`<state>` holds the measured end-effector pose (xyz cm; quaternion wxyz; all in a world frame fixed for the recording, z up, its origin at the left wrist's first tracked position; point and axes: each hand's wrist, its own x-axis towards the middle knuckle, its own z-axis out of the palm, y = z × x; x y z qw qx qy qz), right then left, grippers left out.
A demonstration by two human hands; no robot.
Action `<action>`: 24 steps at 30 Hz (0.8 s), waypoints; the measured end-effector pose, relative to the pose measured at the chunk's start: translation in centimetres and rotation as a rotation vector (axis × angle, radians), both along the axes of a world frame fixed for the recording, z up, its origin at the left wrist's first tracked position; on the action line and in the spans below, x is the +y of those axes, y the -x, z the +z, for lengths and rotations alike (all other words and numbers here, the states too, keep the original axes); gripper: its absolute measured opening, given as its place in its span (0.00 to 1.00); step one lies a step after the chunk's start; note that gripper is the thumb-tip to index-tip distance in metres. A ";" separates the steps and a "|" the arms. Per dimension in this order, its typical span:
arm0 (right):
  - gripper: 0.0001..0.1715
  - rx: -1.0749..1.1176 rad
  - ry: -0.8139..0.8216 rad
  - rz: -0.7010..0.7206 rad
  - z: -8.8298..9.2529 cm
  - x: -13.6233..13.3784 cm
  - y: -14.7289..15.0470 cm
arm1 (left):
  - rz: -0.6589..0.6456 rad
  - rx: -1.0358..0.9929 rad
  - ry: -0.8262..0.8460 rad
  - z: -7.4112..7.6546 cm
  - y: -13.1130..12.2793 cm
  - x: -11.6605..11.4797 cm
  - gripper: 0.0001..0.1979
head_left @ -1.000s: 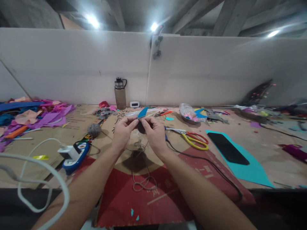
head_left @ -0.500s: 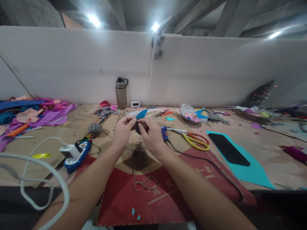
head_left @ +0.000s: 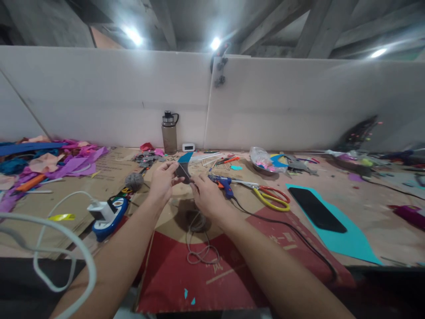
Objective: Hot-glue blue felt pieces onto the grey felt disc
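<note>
Blue-and-dark-grey foam piece (head_left: pixel 183 166), small, pointed and fin-shaped, held up over the cardboard-covered worktop (head_left: pixel 109 170) directly in front of me. My left hand (head_left: pixel 162 180) pinches its left edge between thumb and fingers. My right hand (head_left: pixel 206 195) curls its fingertips to the lower corner, and I cannot tell whether it grips or only touches. A loose grey cord (head_left: pixel 199 241) lies coiled on the worktop below both hands and, as far as shows, is not joined to the foam piece. A blue glue gun (head_left: pixel 226 186) lies unheld just beside my right hand, with yellow-and-red-handled scissors (head_left: pixel 270 195) beyond it. By my judgement, the cutting of the foam piece is done, while glue and cord are not yet applied to it.
</note>
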<state>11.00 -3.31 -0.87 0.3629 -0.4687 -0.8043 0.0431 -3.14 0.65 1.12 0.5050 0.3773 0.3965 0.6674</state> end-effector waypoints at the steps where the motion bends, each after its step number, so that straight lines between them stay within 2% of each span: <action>1: 0.17 0.014 0.011 0.006 -0.1 0.1 -0.1 | -0.010 -0.033 -0.006 0.1 0.1 0.0 0.11; 7: 0.16 0.053 0.104 0.177 -0.2 0.7 -0.4 | 0.067 -0.131 -0.113 0.3 1.6 1.0 0.10; 10: 0.20 0.029 0.165 0.170 0.3 1.2 -1.2 | 0.124 -0.170 -0.150 0.6 2.3 1.3 0.08; 12: 0.22 0.032 0.156 0.080 0.8 1.6 -2.4 | 0.147 -0.198 -0.164 0.8 2.6 1.3 0.07; 15: 0.23 0.010 0.152 -0.178 1.4 2.5 -4.9 | 0.160 -0.225 -0.158 1.1 2.7 1.2 0.06; 17: 0.22 -0.071 0.182 -0.355 1.2 3.3 -6.6 | 0.152 -0.233 -0.160 1.0 2.7 1.3 0.06; 19: 0.22 -0.190 0.286 -0.465 0.5 4.0 -7.8 | 0.142 -0.247 -0.161 0.8 2.8 1.5 0.06; 21: 0.23 -0.277 0.401 -0.471 -0.6 4.5 -8.3 | 0.137 -0.278 -0.134 0.6 2.9 1.7 0.05; 24: 0.19 -0.298 0.428 -0.429 -2.1 5.0 -8.1 | 0.125 -0.355 -0.049 0.5 3.1 2.1 0.04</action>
